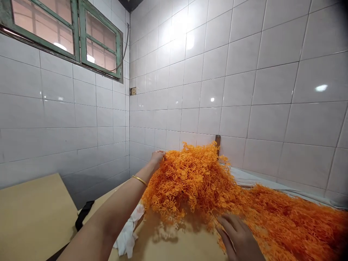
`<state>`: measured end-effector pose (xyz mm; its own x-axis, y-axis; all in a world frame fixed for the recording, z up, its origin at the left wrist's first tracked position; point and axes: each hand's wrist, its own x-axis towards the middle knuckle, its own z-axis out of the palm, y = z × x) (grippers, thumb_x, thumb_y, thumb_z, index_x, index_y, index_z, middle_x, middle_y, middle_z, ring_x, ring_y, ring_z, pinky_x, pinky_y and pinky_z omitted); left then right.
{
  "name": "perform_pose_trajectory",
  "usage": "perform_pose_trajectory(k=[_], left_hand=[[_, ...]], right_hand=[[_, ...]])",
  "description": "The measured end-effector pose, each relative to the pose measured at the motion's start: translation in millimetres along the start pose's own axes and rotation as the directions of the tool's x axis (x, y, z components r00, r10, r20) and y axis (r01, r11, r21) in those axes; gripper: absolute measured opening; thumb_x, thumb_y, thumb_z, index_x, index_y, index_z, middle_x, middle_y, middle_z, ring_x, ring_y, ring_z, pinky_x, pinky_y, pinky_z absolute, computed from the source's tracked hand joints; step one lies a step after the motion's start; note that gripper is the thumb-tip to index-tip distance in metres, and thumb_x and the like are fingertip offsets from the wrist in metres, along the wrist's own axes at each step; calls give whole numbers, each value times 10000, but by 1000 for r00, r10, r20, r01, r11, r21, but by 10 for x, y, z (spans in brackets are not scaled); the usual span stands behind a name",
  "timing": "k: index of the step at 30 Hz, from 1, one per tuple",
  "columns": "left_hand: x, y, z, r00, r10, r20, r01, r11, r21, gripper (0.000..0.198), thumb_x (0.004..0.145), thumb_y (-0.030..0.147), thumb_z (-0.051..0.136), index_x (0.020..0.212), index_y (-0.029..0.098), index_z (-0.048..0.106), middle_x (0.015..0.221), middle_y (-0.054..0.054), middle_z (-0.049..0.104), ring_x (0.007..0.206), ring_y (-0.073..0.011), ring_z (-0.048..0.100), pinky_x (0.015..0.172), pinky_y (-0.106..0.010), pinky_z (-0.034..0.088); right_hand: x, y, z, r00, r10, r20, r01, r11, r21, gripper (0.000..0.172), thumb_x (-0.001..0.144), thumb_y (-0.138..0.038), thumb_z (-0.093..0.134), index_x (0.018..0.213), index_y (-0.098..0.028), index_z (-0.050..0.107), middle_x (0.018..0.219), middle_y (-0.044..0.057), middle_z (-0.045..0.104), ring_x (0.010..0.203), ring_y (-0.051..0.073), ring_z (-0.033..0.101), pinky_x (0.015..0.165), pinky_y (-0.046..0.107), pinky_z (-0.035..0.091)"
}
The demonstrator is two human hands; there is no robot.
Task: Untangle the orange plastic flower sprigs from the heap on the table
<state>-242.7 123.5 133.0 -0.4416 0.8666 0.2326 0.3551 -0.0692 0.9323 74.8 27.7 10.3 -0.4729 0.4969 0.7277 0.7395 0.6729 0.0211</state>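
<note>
2 hands on orange plastic tangle point(190, 181): L hand point(157, 159) top, R hand point(237, 235) front.

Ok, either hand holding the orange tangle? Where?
Can't tell: left hand touches the orange tangle at its far edge, right hand at its near edge.

A gold bangle point(139, 180) rings the left forearm point(116, 206).

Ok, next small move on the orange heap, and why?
I'd probably slide the right hand a little further under the near edge of the tangled orange plastic heap. The left hand sits at the heap's far side, so the mass looks bracketed from there, while the right fingers only lie on its loose strands.
</note>
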Motion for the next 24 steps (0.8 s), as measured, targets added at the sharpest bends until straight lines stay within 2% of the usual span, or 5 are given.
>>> perform_pose_trajectory(k=[8,13,20,22,24], left_hand=[[-127,407,-78,995,75,-67,-88,973,-212,104,672,155,565,600,130,495,474,24,462,417,-62,443,444,-204,376],[-93,901,-334,969,192,-155,-228,939,-259,116,627,103,559,563,131,466,427,54,407,360,-30,362,410,-185,319],[-154,1462,-503,925,246,-289,-335,886,-320,76,684,80,458,627,129,447,422,87,294,308,-1,256,389,-173,243],[-269,1784,-586,886,309,-346,-419,854,-310,58,706,97,449,657,121,467,470,75,325,340,7,315,433,-167,264],[-427,2190,-694,719,495,-489,-634,754,-169,163,770,138,373,666,102,493,509,53,317,418,-13,420,494,-180,274]], right_hand=[[1415,-795,291,992,-100,72,105,993,-62,532,788,-383,429,1291,-294,282,1374,58,257,1252,308,119,951,530,88],[1551,-691,875,982,104,160,-86,989,-119,611,727,-469,498,1284,-321,293,1395,105,175,1200,408,186,858,586,167],[1514,-654,1098,979,141,149,-108,972,-208,572,709,-475,518,1233,-278,402,1365,135,248,1130,417,298,825,578,211],[1478,-661,1145,975,134,177,-96,973,-207,587,699,-483,527,1232,-267,408,1368,137,239,1148,418,275,843,574,196],[1455,-666,1179,971,131,198,-90,975,-205,609,689,-486,539,1240,-271,394,1378,128,216,1171,412,245,863,563,184]])
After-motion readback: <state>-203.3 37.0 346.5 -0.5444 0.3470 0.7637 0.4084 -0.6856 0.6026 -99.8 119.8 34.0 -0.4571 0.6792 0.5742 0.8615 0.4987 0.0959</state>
